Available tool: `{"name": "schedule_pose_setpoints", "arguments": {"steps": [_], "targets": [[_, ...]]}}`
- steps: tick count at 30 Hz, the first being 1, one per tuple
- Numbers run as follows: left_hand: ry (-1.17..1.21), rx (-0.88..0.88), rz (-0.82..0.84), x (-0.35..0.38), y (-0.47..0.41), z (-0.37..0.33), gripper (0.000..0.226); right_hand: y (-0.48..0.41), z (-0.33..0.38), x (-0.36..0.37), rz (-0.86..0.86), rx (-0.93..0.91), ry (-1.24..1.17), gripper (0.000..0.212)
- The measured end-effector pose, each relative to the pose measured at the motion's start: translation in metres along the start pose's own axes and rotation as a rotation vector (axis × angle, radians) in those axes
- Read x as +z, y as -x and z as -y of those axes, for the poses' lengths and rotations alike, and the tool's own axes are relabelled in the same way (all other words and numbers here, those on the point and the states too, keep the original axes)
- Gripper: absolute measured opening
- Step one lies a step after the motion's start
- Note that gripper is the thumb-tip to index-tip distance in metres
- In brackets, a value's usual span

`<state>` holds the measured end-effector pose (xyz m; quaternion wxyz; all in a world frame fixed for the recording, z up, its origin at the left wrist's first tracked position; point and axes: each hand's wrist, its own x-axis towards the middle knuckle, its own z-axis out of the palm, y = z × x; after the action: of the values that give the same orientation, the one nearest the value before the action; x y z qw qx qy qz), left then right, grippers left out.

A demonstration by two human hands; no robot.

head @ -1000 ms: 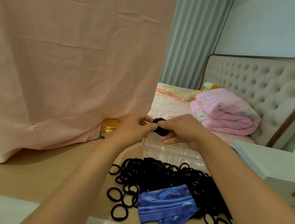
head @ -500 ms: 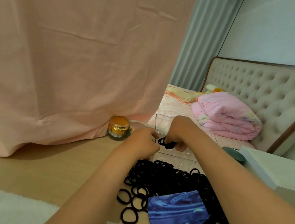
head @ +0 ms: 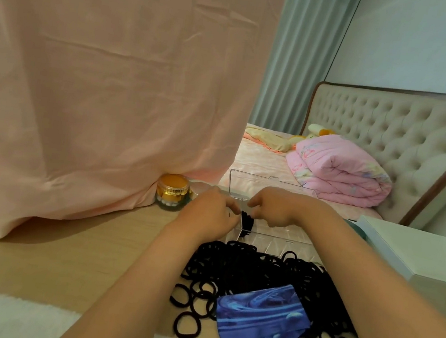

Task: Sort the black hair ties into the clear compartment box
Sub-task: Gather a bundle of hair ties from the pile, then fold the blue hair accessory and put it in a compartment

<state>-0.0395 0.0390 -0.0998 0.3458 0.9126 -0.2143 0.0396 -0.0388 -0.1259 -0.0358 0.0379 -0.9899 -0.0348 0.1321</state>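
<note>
At the left end of the clear plastic compartment box (head: pixel 278 237), a small bunch of black hair ties (head: pixel 247 223) hangs upright, long axis top to bottom. Its lower part is down inside the end compartment and its top is right under the fingertips. The left hand (head: pixel 210 216) is hard against it, fingers (head: pixel 232 208) curled in and pinching the top from the left side. The right hand (head: pixel 274 209) comes in from the other side, fingers (head: pixel 254 202) curled tight just above the bunch. From this angle, though, I cannot tell whether it truly has a grip. So the bunch lies straight below both sets of fingers, the left hand closer, and the coming move looks like a short push down and a release. Nearer the person, the big loose pile of black hair ties (head: pixel 254 271) waits on the light wooden counter (head: pixel 80 249), with a blue patterned cloth (head: pixel 260 316) lying over it.
</note>
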Motion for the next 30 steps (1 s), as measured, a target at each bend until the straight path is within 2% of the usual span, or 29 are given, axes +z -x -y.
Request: {"name": "schedule_pose_setpoints", "arguments": {"steps": [4, 6, 9, 14, 16, 20, 23, 26, 30], "targets": [[-0.068, 0.041, -0.024, 0.003, 0.0, 0.0, 0.027, 0.013, 0.001, 0.006, -0.21, -0.028, -0.119, 0.031], [-0.076, 0.072, -0.037, 0.004, 0.0, 0.0, 0.027, 0.016, 0.004, 0.017, -0.222, -0.033, -0.076, 0.024], [-0.095, 0.118, -0.019, 0.004, 0.0, -0.002, 0.023, 0.023, 0.001, 0.026, -0.247, -0.066, -0.061, 0.032], [-0.174, 0.118, 0.053, 0.001, 0.002, -0.009, 0.03, 0.054, -0.02, 0.019, -0.449, -0.135, -0.204, 0.028], [-0.194, 0.139, 0.04, -0.005, 0.002, -0.015, 0.031, 0.074, -0.024, 0.016, -0.392, -0.17, -0.23, 0.026], [-0.19, 0.193, 0.026, -0.017, 0.008, -0.043, 0.018, 0.104, -0.034, 0.022, -0.116, -0.24, -0.285, 0.012], [-0.228, 0.192, 0.203, -0.019, 0.017, -0.066, 0.01, 0.112, -0.042, 0.03, -0.02, -0.205, -0.228, 0.02], [-0.239, 0.153, 0.427, -0.013, 0.022, -0.08, 0.013, 0.116, -0.044, 0.035, 0.044, -0.155, -0.172, 0.031], [-0.212, 0.115, 0.612, -0.004, 0.027, -0.087, 0.016, 0.118, -0.045, 0.034, 0.068, -0.184, -0.207, 0.014]]}}
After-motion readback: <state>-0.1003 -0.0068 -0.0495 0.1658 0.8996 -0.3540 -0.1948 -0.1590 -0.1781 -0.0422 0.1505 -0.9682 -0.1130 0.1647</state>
